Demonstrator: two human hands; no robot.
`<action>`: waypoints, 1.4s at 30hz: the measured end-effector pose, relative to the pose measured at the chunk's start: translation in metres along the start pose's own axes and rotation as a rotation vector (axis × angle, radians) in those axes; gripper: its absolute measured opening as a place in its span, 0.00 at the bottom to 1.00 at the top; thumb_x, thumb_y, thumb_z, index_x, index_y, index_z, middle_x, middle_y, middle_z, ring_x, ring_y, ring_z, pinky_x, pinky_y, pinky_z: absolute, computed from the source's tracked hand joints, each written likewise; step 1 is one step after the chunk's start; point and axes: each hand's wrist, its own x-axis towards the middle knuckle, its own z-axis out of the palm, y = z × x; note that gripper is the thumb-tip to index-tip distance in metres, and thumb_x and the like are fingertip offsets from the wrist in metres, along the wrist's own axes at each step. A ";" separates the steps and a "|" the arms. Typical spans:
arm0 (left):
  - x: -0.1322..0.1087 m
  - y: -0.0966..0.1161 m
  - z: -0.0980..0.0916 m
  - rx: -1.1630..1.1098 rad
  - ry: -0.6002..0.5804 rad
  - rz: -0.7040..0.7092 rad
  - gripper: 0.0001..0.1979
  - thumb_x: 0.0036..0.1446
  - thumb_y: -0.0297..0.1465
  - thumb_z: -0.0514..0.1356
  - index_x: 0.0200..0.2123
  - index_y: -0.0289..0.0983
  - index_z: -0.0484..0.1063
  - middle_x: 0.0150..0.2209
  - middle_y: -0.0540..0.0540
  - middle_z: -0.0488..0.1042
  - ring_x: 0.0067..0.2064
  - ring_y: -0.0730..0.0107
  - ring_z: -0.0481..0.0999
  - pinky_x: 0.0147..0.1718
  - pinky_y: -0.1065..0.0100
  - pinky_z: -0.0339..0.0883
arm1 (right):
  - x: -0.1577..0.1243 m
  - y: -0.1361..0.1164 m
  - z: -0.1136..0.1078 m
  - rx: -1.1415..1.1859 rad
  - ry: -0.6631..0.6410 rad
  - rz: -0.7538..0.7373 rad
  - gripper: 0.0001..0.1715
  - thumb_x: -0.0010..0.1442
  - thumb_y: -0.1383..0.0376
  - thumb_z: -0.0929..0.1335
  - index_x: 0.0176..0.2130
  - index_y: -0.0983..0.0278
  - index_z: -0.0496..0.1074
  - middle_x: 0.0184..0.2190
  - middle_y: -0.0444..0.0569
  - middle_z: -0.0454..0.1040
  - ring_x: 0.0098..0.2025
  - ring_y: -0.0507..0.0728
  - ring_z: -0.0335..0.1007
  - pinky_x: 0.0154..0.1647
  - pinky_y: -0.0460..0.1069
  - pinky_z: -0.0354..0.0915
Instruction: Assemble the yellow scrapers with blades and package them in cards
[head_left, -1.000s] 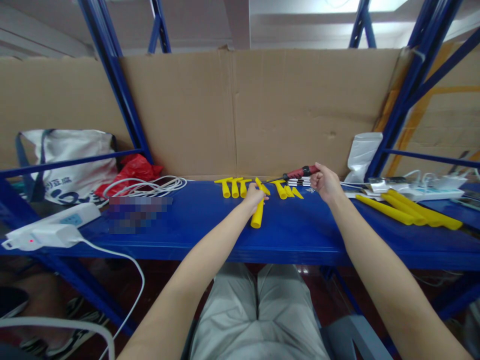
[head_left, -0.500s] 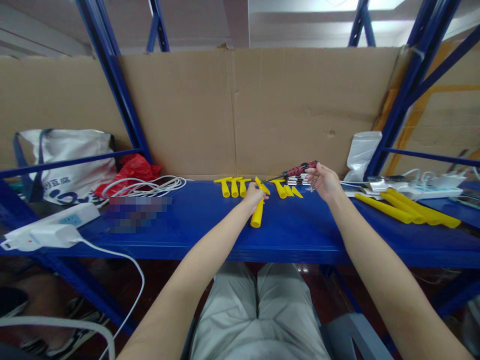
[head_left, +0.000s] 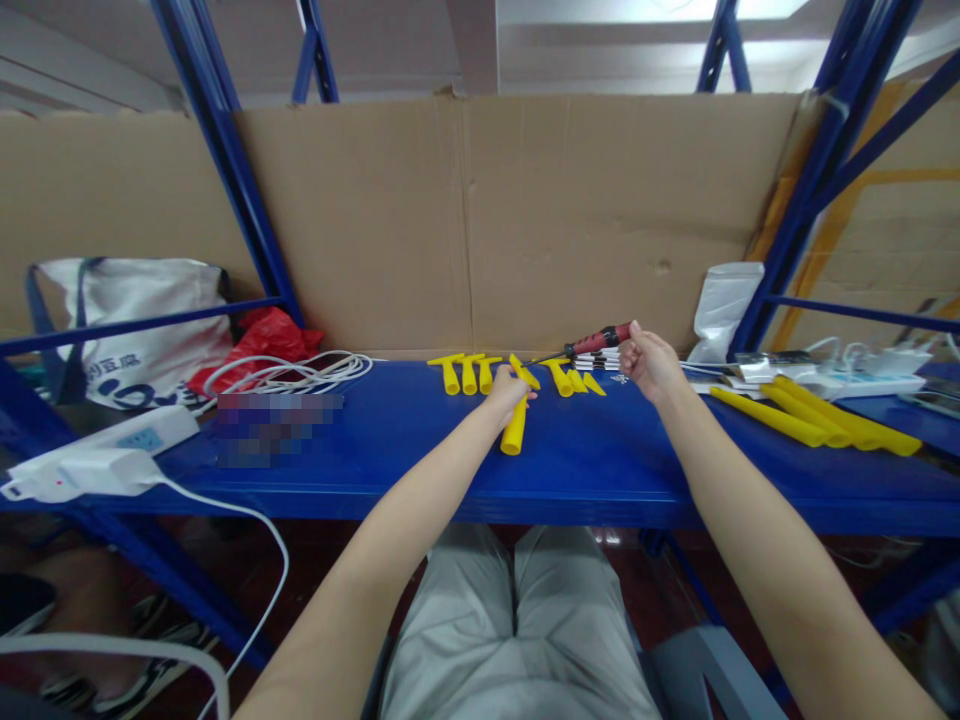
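My left hand [head_left: 511, 392] is closed around a yellow T-shaped piece, made of a tube [head_left: 514, 432] with a flat crosspiece [head_left: 530, 376] at its far end. The tube's open end points toward me. With its fingertips, my right hand [head_left: 651, 364] pinches the butt of a screwdriver [head_left: 602, 339] that has a dark red and black handle. Its shaft slants left and down, the tip at or very near the crosspiece; exact contact is too small to tell. Several similar yellow T pieces [head_left: 469, 374] stand left of my left hand, and another [head_left: 560, 376] lies to its right.
Loose yellow flat pieces [head_left: 592, 384] and small silver bits [head_left: 619, 379] lie near my right hand. Long yellow tubes [head_left: 817, 418] rest at the right. Coiled white cable [head_left: 315, 375], a red bag [head_left: 262, 345] and a power strip [head_left: 112, 455] occupy the left. Cardboard [head_left: 360, 220] walls the back.
My right fingers have shifted slightly right on the screwdriver's butt and curled more; the handle looks turned about its axis. My left hand and the yellow piece stay where they were.
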 end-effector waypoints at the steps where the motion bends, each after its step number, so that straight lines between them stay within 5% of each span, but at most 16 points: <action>1: 0.000 0.000 0.000 0.000 0.001 -0.001 0.25 0.50 0.14 0.53 0.51 0.37 0.57 0.39 0.44 0.75 0.29 0.73 0.77 0.18 0.78 0.60 | 0.000 0.000 0.000 -0.002 -0.001 -0.003 0.27 0.47 0.52 0.73 0.21 0.62 0.55 0.12 0.36 0.58 0.13 0.44 0.52 0.12 0.39 0.52; 28: -0.005 0.004 0.001 0.000 -0.004 0.001 0.25 0.50 0.15 0.54 0.52 0.35 0.59 0.36 0.43 0.76 0.29 0.70 0.77 0.19 0.76 0.60 | 0.002 0.002 0.001 -0.037 0.105 -0.019 0.29 0.40 0.52 0.76 0.21 0.62 0.55 0.10 0.35 0.60 0.12 0.45 0.57 0.10 0.40 0.54; 37: -0.003 0.001 0.001 -0.006 -0.023 0.027 0.26 0.50 0.15 0.54 0.52 0.35 0.59 0.37 0.43 0.76 0.31 0.69 0.78 0.19 0.76 0.60 | 0.002 0.002 0.002 0.000 0.180 -0.042 0.26 0.44 0.55 0.75 0.23 0.61 0.56 0.10 0.35 0.60 0.16 0.50 0.67 0.10 0.41 0.58; 42: -0.008 0.006 0.000 -0.019 0.008 0.028 0.25 0.52 0.16 0.55 0.52 0.37 0.58 0.41 0.43 0.75 0.32 0.72 0.78 0.18 0.79 0.59 | 0.000 0.001 0.001 0.003 0.238 -0.091 0.24 0.46 0.58 0.74 0.23 0.61 0.54 0.09 0.33 0.56 0.12 0.49 0.63 0.10 0.41 0.58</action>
